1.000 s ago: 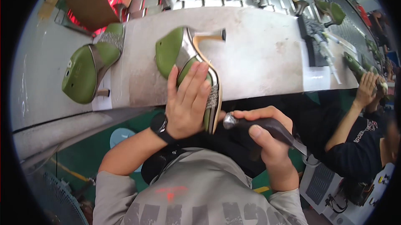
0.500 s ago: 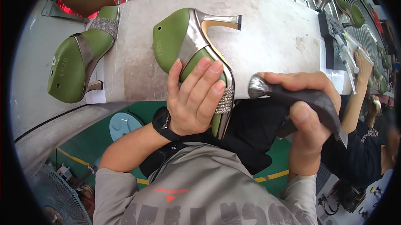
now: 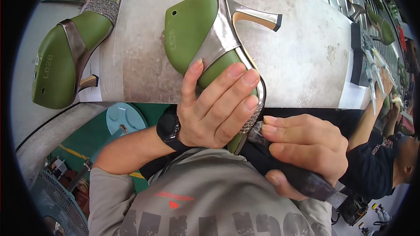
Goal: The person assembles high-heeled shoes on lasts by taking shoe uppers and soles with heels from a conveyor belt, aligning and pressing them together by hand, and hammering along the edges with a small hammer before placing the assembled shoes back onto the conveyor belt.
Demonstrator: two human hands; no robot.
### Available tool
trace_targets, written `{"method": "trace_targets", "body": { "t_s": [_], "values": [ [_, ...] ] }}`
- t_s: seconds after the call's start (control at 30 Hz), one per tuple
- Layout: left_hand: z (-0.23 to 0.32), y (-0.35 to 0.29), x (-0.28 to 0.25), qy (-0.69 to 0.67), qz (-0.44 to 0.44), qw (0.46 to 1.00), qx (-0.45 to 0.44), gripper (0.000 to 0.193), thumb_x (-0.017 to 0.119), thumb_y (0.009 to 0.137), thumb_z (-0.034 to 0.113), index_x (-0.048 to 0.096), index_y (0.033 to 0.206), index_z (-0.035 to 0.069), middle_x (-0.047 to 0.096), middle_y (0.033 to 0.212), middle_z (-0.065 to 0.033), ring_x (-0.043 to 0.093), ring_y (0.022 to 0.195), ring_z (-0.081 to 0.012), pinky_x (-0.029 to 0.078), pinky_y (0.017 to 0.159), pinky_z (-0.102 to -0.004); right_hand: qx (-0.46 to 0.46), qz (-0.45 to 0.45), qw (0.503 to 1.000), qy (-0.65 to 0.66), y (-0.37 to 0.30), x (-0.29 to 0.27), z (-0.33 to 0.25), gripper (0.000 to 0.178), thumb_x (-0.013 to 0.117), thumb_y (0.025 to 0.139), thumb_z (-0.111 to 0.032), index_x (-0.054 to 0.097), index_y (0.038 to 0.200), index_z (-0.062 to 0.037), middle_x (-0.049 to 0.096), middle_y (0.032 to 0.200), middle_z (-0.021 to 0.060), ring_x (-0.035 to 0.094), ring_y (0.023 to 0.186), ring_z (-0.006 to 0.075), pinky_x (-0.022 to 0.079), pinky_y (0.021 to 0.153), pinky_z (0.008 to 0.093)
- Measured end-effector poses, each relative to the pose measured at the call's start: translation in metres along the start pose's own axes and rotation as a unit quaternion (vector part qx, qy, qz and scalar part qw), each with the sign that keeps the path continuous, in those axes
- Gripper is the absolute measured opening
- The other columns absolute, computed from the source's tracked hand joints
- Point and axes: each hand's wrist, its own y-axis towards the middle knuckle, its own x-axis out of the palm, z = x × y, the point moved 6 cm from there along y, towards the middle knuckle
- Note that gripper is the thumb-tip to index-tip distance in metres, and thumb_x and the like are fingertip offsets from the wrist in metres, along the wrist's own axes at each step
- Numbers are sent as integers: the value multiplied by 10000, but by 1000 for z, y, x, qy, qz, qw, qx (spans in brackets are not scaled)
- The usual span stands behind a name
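Holding middle green shoe [image 3: 194,30] in left hand [image 3: 214,120], gripping dark tool [image 3: 302,181] in right hand [image 3: 310,146]; just brought leftward to shoe's near end, apparently within working reach.

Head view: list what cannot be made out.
Head view, green high-heeled shoe with metallic strap: middle hidden by the left hand.
Head view, black-handled tool with a shiny end: grip hidden by the right hand.
Head view, round blue-grey wire fan: bottom cut off by the lower edge.
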Motion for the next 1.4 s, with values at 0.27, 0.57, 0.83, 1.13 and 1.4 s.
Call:
{"method": "trace_targets", "body": {
  "t_s": [0.27,0.57,0.83,1.13,1.4],
  "values": [
    [1,1,3,3,10,1000,1,364,589,1059,151,519,1407,70,648,1466,-180,620,1374,-333,316,1231,-651,66,16,995,71,-33,19,-8,308,874,756,-40,743,1017,58,771,974,220,794,910,360,674,871,428],
    [2,6,1,-12,26,1000,-2,351,614,1059,97,528,1399,80,672,1413,-162,647,1340,-334,357,1204,-664,-28,395,895,204,-65,-26,-27,605,711,1024,-423,521,1375,32,627,1336,388,688,1195,495,504,1118,653],
    [-6,-1,0,-3,34,999,4,368,602,1064,167,525,1416,92,630,1436,-142,630,1349,-317,346,1197,-688,160,71,978,118,-37,14,-2,366,833,881,-35,621,1153,89,712,1216,364,740,1142,455,615,988,476],
    [0,-7,3,-14,29,999,-19,351,632,1055,185,533,1390,153,628,1441,-64,624,1358,-266,326,1212,-698,295,172,900,272,-7,-15,41,279,744,917,-67,635,1104,110,743,1155,343,754,1098,337,589,1004,441],
    [1,-10,2,-3,49,999,-21,391,682,1020,206,538,1383,184,636,1378,-16,614,1365,-238,321,1202,-721,446,-8,879,167,78,-21,69,388,724,864,-289,653,1024,57,769,1103,259,741,842,237,608,816,357]
  ]
}}
